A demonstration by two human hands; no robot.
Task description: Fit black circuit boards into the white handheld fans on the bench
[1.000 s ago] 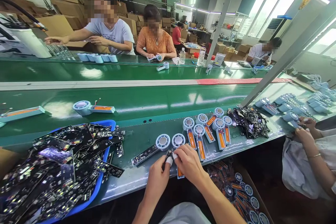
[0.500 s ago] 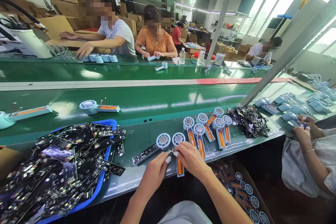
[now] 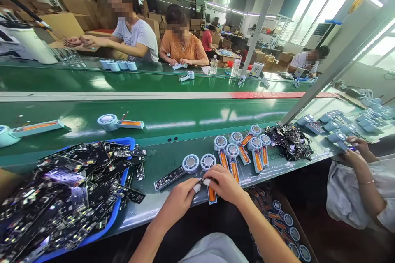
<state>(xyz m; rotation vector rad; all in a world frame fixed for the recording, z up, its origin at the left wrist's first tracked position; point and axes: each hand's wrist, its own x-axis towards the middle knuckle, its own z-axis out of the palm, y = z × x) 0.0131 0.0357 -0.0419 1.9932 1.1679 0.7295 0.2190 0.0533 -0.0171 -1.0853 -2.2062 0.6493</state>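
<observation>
My left hand (image 3: 180,195) and my right hand (image 3: 224,183) meet at the table's front edge, fingertips pinched around a small dark piece (image 3: 201,180) mostly hidden by the fingers. White covers show on some fingertips. Just behind and under my hands lies a light-blue handheld fan (image 3: 208,161), its open handle (image 3: 212,195) with an orange strip pointing toward me. To its left rests another fan (image 3: 190,163), with a black circuit board (image 3: 168,178) along its handle.
A blue tray (image 3: 115,218) heaped with circuit boards stands at left. Several fans (image 3: 232,150) and a board pile (image 3: 290,141) lie rightward. More fans (image 3: 107,121) sit on the green belt (image 3: 173,111). Below right, a box holds fans (image 3: 288,219). A co-worker's hands (image 3: 354,150) work at far right.
My hands stay pinched together at nearly the same spot. The fans on the belt have shifted slightly right. Across the table, a co-worker's hand has drawn back from the row of blue pieces.
</observation>
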